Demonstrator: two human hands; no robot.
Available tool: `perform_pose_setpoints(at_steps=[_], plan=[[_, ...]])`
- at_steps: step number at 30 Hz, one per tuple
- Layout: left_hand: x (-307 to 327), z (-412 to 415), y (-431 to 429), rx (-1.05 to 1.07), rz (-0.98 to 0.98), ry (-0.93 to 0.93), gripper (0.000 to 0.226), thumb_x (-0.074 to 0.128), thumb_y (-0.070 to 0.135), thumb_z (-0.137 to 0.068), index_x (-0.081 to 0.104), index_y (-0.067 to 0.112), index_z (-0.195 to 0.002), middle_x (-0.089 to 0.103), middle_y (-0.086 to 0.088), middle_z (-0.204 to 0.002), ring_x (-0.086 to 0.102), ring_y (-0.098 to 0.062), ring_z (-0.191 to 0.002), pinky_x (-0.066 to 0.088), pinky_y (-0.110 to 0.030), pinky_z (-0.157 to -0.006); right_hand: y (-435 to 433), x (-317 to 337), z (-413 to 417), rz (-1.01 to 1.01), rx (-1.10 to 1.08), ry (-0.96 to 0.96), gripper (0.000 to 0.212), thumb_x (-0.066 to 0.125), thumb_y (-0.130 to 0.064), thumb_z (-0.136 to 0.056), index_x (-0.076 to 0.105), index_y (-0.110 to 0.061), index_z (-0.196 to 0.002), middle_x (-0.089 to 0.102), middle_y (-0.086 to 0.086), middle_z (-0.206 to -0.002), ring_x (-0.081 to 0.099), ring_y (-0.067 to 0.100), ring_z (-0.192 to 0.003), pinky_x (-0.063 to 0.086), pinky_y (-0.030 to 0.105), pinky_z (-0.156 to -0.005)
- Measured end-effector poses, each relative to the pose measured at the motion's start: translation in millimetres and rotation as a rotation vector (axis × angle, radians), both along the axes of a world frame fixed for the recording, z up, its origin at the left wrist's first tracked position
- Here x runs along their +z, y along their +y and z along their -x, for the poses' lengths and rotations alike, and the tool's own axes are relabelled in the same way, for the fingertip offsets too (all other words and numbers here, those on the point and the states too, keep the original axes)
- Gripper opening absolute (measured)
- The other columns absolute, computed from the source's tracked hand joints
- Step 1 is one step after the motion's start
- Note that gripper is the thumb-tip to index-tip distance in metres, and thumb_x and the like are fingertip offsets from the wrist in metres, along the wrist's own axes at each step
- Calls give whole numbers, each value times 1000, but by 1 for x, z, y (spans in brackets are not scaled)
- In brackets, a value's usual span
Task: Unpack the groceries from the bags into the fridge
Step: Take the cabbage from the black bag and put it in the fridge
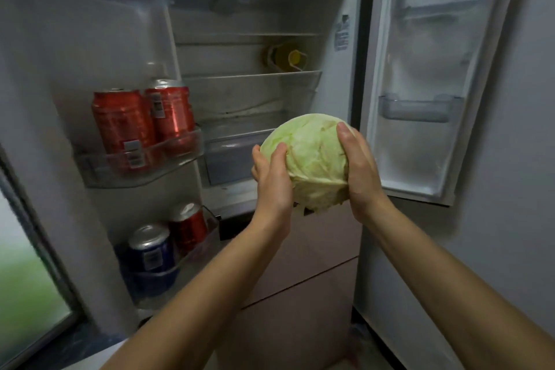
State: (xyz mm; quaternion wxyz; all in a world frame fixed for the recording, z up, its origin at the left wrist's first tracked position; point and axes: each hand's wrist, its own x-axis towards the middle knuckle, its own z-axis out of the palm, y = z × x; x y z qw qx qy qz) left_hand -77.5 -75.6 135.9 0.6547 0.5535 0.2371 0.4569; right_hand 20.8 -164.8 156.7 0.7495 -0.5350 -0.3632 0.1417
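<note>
In front of the open fridge: a person holds a cabbage (pixel 310 156) in the air with both hands, level with the lower part of the compartment.
Cabbage position: between the two palms, overlapping in view the clear drawer (pixel 228 156) and the bottom shelf; whether it has passed the fridge's front edge cannot be told.
Cabbage shape: nearly round, slightly taller than wide, so its long axis runs roughly from low and near the person to high and away.
Cabbage facing: the paler, ragged base with loose leaf ends points down and toward the person; the smooth green crown points up toward the fridge (pixel 240 93) interior.
Left hand (pixel 271 182): curled round the cabbage's left side, its thumb (pixel 280 151) lying on the front face; the fingers are hidden behind.
Right hand (pixel 360 173): curled round the right side, its thumb (pixel 344 133) up near the top; the fingers are hidden behind.
Left door (pixel 90 39): the upper bin holds two red cans (pixel 123 126), upright and side by side; the lower bin holds a blue can (pixel 151 246) and a third red can (pixel 189 227), both upright.
Right door (pixel 420 156): swung wide, with a clear bin (pixel 420 108) on it.
Middle shelf: a yellow-capped container (pixel 288 55) toward the back right, too blurred to identify.
Below the compartment: pinkish drawer fronts (pixel 300 288).
Far left: a window (pixel 27 279) showing a green blur.
</note>
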Motion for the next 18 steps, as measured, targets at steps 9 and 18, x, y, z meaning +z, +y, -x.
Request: perform_pose_setpoints(at_steps=[9, 18], plan=[[1, -146, 111, 122, 5, -12, 89, 51, 74, -65, 29, 47, -147, 32, 0, -157, 46, -26, -136, 42, -54, -109, 115, -2, -154, -14, 146, 20, 69, 58, -68, -83, 51, -30, -140, 63, -10, -127, 65, 8, -112, 55, 31, -94], [26, -241, 233, 272, 31, -4, 83, 52, 71, -66, 38, 42, -142, 38, -5, -154, 48, -29, -132, 46, -56, -104, 247, 16, -264, 56, 250, 59, 109, 65, -85, -61, 39, -28, -150, 56, -4, -141, 58, 16, -124, 47, 44, -109]])
